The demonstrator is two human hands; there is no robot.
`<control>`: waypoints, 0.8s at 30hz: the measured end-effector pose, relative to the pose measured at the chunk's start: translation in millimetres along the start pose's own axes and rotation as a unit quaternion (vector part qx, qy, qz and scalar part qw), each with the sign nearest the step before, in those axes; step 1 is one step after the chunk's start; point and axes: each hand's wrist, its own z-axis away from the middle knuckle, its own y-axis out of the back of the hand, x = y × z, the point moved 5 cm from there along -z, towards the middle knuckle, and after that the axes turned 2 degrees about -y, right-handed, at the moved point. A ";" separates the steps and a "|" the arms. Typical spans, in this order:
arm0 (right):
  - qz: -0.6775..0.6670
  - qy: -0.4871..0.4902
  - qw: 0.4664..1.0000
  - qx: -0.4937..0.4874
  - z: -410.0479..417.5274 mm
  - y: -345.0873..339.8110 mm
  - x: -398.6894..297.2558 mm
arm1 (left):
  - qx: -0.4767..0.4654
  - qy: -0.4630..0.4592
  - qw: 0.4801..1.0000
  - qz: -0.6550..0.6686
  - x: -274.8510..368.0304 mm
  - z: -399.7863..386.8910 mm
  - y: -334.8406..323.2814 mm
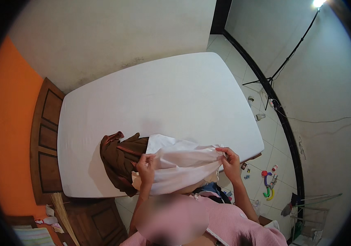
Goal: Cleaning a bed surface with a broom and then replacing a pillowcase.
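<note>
A white cloth garment (184, 160) stretches between my two hands above the near edge of the mattress. My left hand (146, 169) pinches it at its left side, close to a brown garment. On the right, my right hand (229, 161) grips its gathered end between thumb and fingers. The brown garment with reddish trim (117, 163) lies bunched on the mattress (163, 92), which has a white fitted sheet. Part of the brown cloth is hidden behind the white one and my left hand.
A wooden headboard (48, 138) borders the mattress on the left. Dark clothes (212, 188) lie low in front of me. Colourful toys (267, 184) are scattered on the tiled floor at right. A lamp tripod (270, 79) stands by the wall. A stick broom (63, 215) leans at lower left.
</note>
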 end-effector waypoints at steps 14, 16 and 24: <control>-0.217 -0.076 0.973 -0.022 -8.5 -14.7 -3.0 | -0.324 -0.123 0.938 -0.024 100.1 32.7 -43.6; -0.255 -0.071 0.964 -0.027 -5.8 -13.0 -2.2 | -0.418 -0.109 0.902 -0.029 105.5 48.3 -42.7; -0.326 -0.049 0.942 -0.060 -6.4 -27.5 -6.9 | -0.365 0.019 0.925 0.101 97.7 28.9 -61.2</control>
